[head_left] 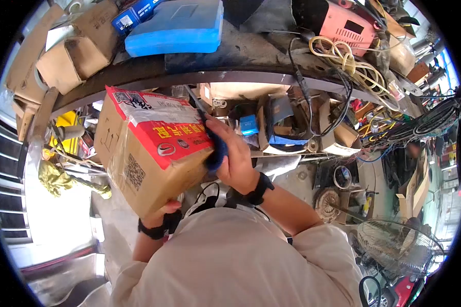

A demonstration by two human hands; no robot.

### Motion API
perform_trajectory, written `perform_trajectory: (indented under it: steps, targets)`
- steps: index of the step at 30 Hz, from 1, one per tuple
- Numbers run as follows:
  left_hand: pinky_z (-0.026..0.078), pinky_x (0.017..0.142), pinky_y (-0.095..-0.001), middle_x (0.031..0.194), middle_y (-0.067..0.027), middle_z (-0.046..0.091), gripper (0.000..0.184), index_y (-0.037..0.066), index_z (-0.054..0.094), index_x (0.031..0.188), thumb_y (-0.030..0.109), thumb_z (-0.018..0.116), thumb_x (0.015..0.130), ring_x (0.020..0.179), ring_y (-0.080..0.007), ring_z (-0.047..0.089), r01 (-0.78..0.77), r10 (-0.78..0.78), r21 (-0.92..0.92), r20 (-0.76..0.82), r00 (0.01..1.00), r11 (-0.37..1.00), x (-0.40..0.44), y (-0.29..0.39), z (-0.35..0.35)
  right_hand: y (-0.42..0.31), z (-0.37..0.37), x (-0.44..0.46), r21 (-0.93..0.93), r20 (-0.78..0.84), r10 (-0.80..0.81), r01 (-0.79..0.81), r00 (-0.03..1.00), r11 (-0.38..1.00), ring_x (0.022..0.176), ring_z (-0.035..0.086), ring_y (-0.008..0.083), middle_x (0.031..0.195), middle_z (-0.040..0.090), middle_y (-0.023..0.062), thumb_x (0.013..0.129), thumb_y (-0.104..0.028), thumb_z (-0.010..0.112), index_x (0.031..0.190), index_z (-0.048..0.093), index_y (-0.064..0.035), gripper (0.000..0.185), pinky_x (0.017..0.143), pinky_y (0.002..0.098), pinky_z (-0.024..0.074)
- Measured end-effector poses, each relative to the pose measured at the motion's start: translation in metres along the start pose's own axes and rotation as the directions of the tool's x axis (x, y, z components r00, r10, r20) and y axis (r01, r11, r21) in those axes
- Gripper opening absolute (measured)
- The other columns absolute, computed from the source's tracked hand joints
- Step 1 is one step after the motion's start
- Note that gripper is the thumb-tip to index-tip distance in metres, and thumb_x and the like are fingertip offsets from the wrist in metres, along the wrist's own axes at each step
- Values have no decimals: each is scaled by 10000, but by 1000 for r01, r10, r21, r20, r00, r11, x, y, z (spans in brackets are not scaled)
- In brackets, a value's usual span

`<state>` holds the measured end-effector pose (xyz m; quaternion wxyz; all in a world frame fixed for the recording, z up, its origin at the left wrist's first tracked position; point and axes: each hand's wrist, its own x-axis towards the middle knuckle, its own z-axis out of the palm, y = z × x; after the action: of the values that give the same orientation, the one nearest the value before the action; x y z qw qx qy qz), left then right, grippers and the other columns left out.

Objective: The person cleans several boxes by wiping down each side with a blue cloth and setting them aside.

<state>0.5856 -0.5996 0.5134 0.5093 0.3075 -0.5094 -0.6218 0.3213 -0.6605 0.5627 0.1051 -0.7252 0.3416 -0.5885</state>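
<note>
A taped cardboard box (153, 179) with red and white labels is tilted up in front of me. My left hand (163, 211) holds it from below at its near lower edge; most of the fingers are hidden by the box. At the box's right side, my right hand (235, 158) is closed around a knife-like tool (218, 152) with a dark blue handle. Its thin grey blade points up and away, along the far right edge of the box. Whether the blade touches the cardboard I cannot tell.
Beyond the box runs a workbench (230, 77) bearing a blue plastic case (176, 28), an open carton (71, 61), a pink machine (348, 28) and coiled cables (353, 66). Open boxes (287, 123) fill the shelf below. A fan (394, 243) stands to the right.
</note>
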Motion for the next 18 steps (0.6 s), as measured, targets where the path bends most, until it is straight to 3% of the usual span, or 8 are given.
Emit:
perform_trajectory:
  steps: [3, 7, 9, 11, 13, 15, 17, 18]
  targets:
    - [321, 1070, -497, 1466, -228, 263, 1207, 108, 279, 1482, 431, 886, 490, 1335, -394, 332, -22, 22, 17, -10, 1000, 1000, 1, -3, 8, 10, 0, 0, 6, 32, -65, 65, 997, 998, 1209, 542, 418, 1313, 530, 275, 990, -266, 403, 1300, 475, 58, 454, 1024, 434, 419]
    - [309, 1077, -502, 1478, -239, 240, 1247, 115, 266, 1490, 452, 896, 468, 1347, -403, 314, -100, 103, 58, -38, 994, 993, 5, 2, 11, 15, 11, -13, 209, -4, -12, 12, 1000, 978, 1255, 522, 357, 1336, 531, 251, 980, -247, 506, 1309, 477, 57, 450, 1061, 415, 392]
    - [304, 1081, -505, 1484, -244, 229, 1268, 118, 260, 1495, 463, 902, 457, 1353, -408, 305, -192, 200, 134, -55, 978, 972, 10, 10, 15, 1, 10, -12, 449, 52, 238, -236, 970, 862, 1254, 519, 311, 1338, 538, 228, 986, -320, 488, 1326, 465, 62, 512, 1081, 406, 373]
    - [298, 1084, -507, 1489, -249, 217, 1288, 121, 254, 1499, 473, 907, 446, 1360, -413, 296, -327, 354, 280, -52, 934, 903, 22, 18, 20, -4, 0, -7, 644, 133, 457, -427, 879, 635, 1245, 523, 284, 1341, 541, 212, 997, -379, 445, 1338, 454, 69, 563, 1090, 397, 365]
    - [292, 1088, -510, 1495, -254, 206, 1308, 124, 248, 1504, 484, 912, 436, 1366, -418, 287, -460, 527, 483, -3, 850, 745, 42, 23, 25, -4, -18, 13, 713, 166, 563, -493, 809, 498, 1223, 537, 279, 1346, 537, 205, 1008, -414, 369, 1346, 446, 78, 601, 1084, 388, 373]
    - [286, 1091, -513, 1501, -260, 194, 1329, 127, 241, 1508, 495, 917, 425, 1372, -423, 279, -517, 611, 619, 75, 788, 591, 60, 25, 26, -16, -34, 35, 714, 158, 485, -439, 860, 545, 1290, 466, 275, 1404, 470, 207, 997, -464, 371, 1373, 435, 64, 651, 1110, 397, 329]
    - [254, 1104, -526, 1505, -273, 171, 1365, 127, 239, 1513, 496, 921, 389, 1382, -441, 248, -506, 583, 679, 140, 800, 531, 66, 24, 26, -32, -36, 50, 623, 235, 257, -349, 937, 700, 1358, 394, 270, 1462, 402, 209, 986, -515, 373, 1399, 424, 50, 702, 1135, 405, 286]
    - [225, 1116, -539, 1506, -283, 154, 1392, 126, 239, 1515, 492, 923, 359, 1389, -456, 223, -491, 547, 705, 173, 819, 512, 68, 22, 27, -41, -36, 59, 468, 357, 93, -264, 930, 843, 1376, 359, 288, 1484, 367, 201, 986, -484, 390, 1416, 410, 25, 666, 1147, 417, 253]
